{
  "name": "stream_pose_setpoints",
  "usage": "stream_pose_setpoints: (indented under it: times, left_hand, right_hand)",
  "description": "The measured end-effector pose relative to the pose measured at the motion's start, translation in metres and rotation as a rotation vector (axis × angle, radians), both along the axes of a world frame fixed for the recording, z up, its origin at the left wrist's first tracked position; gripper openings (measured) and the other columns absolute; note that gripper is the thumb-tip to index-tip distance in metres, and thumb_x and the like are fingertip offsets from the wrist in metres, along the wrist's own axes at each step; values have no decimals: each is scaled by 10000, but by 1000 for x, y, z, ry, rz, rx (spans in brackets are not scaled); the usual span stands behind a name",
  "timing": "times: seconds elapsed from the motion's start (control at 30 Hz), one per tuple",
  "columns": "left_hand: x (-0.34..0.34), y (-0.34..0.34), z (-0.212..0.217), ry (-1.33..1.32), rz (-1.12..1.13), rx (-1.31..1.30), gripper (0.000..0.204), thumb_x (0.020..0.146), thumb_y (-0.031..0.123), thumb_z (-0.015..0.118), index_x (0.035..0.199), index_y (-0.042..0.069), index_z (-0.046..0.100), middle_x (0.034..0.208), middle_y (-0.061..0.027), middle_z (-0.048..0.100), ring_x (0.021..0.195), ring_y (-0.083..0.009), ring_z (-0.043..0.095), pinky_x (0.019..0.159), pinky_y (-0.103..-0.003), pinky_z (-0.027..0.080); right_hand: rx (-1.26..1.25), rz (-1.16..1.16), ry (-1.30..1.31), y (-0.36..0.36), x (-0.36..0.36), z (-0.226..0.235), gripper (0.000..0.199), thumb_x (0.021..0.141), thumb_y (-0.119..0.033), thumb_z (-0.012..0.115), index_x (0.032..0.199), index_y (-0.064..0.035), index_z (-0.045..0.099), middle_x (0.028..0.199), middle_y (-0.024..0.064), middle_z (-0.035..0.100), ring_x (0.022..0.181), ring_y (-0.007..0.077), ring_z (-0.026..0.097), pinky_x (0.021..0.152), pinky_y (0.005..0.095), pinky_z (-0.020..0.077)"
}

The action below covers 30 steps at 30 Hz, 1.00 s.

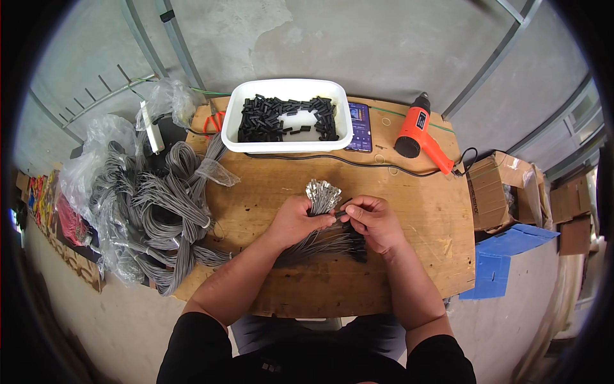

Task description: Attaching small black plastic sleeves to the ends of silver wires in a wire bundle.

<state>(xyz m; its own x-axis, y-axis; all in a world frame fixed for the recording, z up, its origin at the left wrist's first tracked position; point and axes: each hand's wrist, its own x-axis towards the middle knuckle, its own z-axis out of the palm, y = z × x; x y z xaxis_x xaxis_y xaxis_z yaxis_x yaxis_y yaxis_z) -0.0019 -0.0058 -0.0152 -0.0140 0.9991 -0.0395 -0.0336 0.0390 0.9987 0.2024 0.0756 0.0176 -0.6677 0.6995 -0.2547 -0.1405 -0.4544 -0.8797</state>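
My left hand [299,221] is closed round a bundle of thin grey wires [323,200] with silvery metal terminals at their upper ends. Just to its right, my right hand [374,223] pinches a small black sleeve [342,214] close to the left thumb. Whether a wire runs into that sleeve is too small to tell. Below both hands the loose wires spread over the wooden table [422,256], and black pieces [358,248] show at their right ends. A white tub [291,148] of short black sleeves [262,118] stands beyond the hands.
Coils of grey wire [169,198] and clear plastic bags [102,153] crowd the left side. A red heat gun [422,131] lies at the far right, its black cord crossing the table behind my hands. Beside the tub rests a phone [359,128]. Cardboard boxes [489,192] stand right of the table.
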Motion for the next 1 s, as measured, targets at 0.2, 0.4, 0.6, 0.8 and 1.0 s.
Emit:
stream_pose_setpoints:
  times: [0.2, 0.4, 0.6, 0.8, 1.0]
  left_hand:
    - [0, 1, 4, 87, -20, 29, 183, 823, 67, 776, 977, -2, 704, 771, -19, 680, 689, -62, 605, 623, -248, 508]
    - [1, 0, 4, 49, -16, 22, 188, 825, 62, 773, 994, 7, 712, 811, -26, 695, 732, -64, 619, 658, -253, 519]
    - [4, -1, 0, 107, 4, 87, 214, 831, 73, 771, 1035, 18, 731, 891, -40, 734, 841, -84, 657, 775, -265, 532]
    - [4, 2, 4, 271, -32, 185, 197, 831, 83, 774, 1018, 34, 737, 893, -44, 734, 830, -84, 658, 760, -268, 530]
    - [6, -1, 7, -135, 9, 8, 178, 864, 88, 755, 1012, -2, 714, 917, -10, 714, 836, -81, 637, 752, -256, 514]
  right_hand:
    - [7, -13, -3, 2, 1, -2, 126, 945, -78, 652, 1006, 30, 674, 828, 97, 693, 543, 49, 435, 496, 181, 344]
    - [-6, -2, -14, 3, 3, -1, 124, 939, -75, 663, 1009, 28, 675, 833, 90, 688, 562, 44, 448, 497, 178, 336]
    - [77, -172, 63, 1, 1, -3, 128, 913, -68, 702, 1002, 17, 669, 875, 40, 683, 630, 44, 518, 555, 187, 402]
    - [318, -137, -42, -5, -1, -3, 108, 898, -23, 710, 994, 7, 671, 877, 23, 686, 760, 62, 610, 702, 215, 501]
    - [472, -159, -57, -5, -1, -5, 26, 902, -22, 707, 918, -2, 699, 776, -28, 654, 684, 17, 540, 612, 187, 450]
